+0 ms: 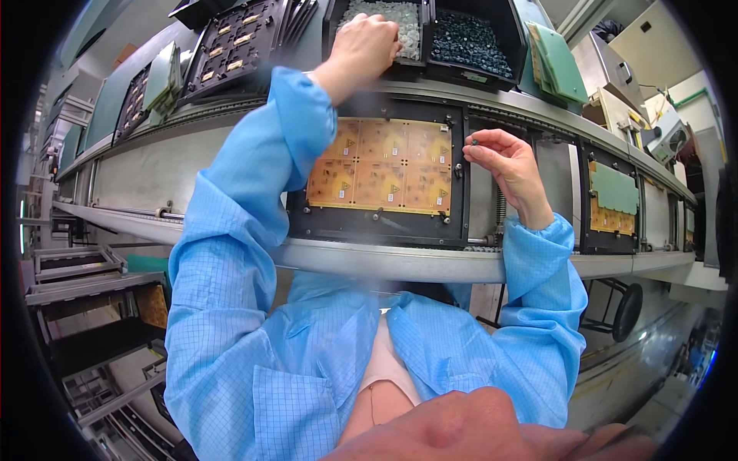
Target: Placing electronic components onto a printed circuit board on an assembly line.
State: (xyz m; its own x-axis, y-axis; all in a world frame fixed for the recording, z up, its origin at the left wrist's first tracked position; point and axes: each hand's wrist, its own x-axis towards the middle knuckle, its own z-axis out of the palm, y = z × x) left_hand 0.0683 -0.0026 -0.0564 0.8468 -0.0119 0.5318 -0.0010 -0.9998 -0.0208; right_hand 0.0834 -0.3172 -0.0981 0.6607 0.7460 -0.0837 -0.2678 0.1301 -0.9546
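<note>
My left hand (pixel 363 48) reaches into a black bin of small white parts (pixel 411 38). Its fingers curl downward and closed among them, and the fingertips are hidden, so what they grip cannot be made out. Beyond the right edge of the black carrier frame, my right hand (pixel 507 165) pinches a small dark blue-green component (pixel 474 143) between thumb and finger. Between my arms lies an orange-brown circuit board panel (pixel 384 167), divided into several sections, set in the black carrier frame (pixel 384 228). My left sleeve covers the panel's left edge.
Beside the white parts stands a black bin of dark blue components (pixel 473 42). Green boards (pixel 557 65) lean at the back right. A black fixture with parts (pixel 234 46) stands back left. Another carrier (pixel 613 196) sits farther right on the rails. A metal rail (pixel 400 260) runs along the front.
</note>
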